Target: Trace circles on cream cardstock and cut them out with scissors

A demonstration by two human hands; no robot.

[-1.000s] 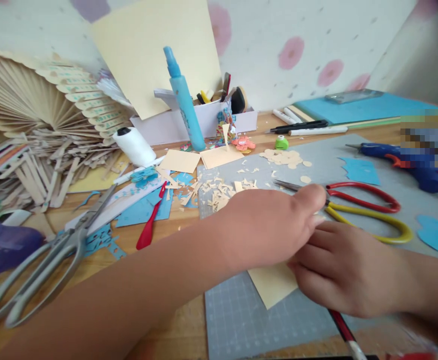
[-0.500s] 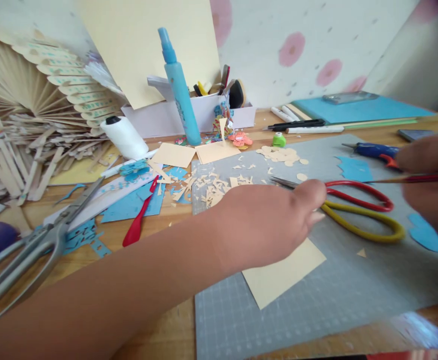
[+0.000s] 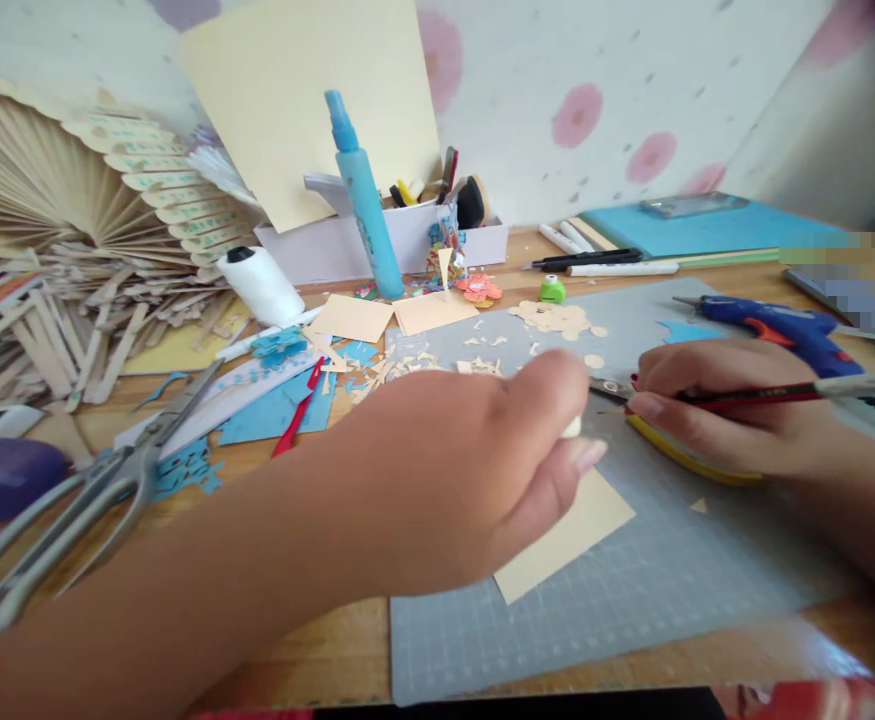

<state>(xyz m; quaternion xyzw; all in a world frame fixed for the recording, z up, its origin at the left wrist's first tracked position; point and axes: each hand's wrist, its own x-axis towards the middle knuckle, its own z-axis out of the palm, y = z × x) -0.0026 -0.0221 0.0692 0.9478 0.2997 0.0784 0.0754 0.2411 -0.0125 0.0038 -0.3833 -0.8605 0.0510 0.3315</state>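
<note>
My left hand (image 3: 474,460) is closed in a pinch above the cream paper square (image 3: 568,545). A small white piece (image 3: 573,428) shows between its thumb and finger; most of it is hidden. My right hand (image 3: 737,400) grips a dark red and black pencil (image 3: 767,394), its point toward the left hand. Beneath the right hand lie scissors with a yellow handle loop (image 3: 688,460), largely covered. Both hands are over the grey cutting mat (image 3: 467,650).
Large grey scissors (image 3: 122,470) lie at left by blue paper scraps (image 3: 186,468). Cream discs (image 3: 553,319) and a green punch (image 3: 552,289) sit farther back. A blue glue gun (image 3: 771,318) lies at right. A tall blue bottle (image 3: 369,220) stands before a white box (image 3: 309,252).
My right hand has moved left with the pencil, over the scissors' handles. My left hand has drawn back left, away from the scissors, and a white piece now shows in its fingers.
</note>
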